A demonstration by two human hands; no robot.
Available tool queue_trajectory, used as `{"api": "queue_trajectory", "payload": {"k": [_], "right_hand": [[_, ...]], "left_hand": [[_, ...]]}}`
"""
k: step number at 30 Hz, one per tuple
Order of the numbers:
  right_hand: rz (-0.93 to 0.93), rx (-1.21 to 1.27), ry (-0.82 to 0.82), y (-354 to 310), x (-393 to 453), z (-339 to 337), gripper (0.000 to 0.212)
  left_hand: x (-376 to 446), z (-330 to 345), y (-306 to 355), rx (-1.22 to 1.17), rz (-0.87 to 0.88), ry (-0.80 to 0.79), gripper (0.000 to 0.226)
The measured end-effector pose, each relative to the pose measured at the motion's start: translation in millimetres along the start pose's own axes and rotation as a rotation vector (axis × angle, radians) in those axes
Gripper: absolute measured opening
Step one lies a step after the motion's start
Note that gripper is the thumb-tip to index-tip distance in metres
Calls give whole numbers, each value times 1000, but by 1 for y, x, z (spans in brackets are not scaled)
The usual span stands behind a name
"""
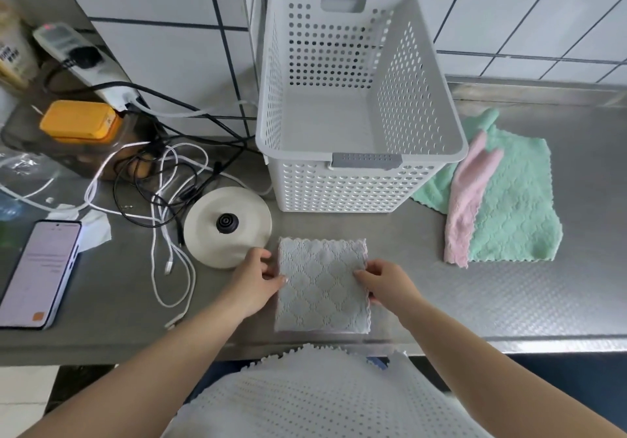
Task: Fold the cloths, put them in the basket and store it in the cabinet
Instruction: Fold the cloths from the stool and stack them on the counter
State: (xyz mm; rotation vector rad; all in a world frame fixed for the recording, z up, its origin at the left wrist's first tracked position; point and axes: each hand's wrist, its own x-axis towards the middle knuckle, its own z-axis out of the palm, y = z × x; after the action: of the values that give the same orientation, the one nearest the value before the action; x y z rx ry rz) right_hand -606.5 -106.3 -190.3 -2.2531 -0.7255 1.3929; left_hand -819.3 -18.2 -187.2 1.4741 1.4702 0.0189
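At the far left a smartphone (37,273) is lying on the grey table (509,298) with its screen lit, and behind it an orange box (79,122) is sitting near a white power strip (84,64). A tangle of black and white cables (166,200) is spreading from there toward a round white kettle base (228,226). Just right of this base, the left hand (256,278) is pinching the left edge of a folded grey cloth (322,286), which is lying flat near the front edge of the table. The right hand (386,285) is gripping the right edge of the same cloth, with the fingers curling under it, so both hands are closing on the cloth from opposite sides. Behind the cloth, a white perforated basket (359,180) is standing upright against the tiled wall, and nothing is lying inside it. To the right of the basket, a green cloth (515,210) is spreading unfolded on the table, and a pink cloth (471,197) is lying crumpled in a long strip over its left part.
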Motion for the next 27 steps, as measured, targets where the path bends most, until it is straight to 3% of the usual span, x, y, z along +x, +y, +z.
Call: {"api": "queue_trajectory", "payload": {"k": [5, 10, 13, 18, 27], "right_hand": [[-9, 88, 86, 0, -6, -1, 15], [-34, 235, 290, -5, -20, 0, 21], [-63, 356, 393, -16, -39, 15, 20], [-53, 516, 539, -24, -89, 60, 19], [110, 850, 785, 27, -186, 156, 10]], "left_hand": [[3, -7, -3, -23, 60, -4, 55], [10, -27, 2, -136, 149, 12, 27], [9, -43, 3, -189, 221, -95, 13], [2, -65, -3, -159, 364, -300, 15], [-48, -42, -16, -25, 477, -670, 11]]}}
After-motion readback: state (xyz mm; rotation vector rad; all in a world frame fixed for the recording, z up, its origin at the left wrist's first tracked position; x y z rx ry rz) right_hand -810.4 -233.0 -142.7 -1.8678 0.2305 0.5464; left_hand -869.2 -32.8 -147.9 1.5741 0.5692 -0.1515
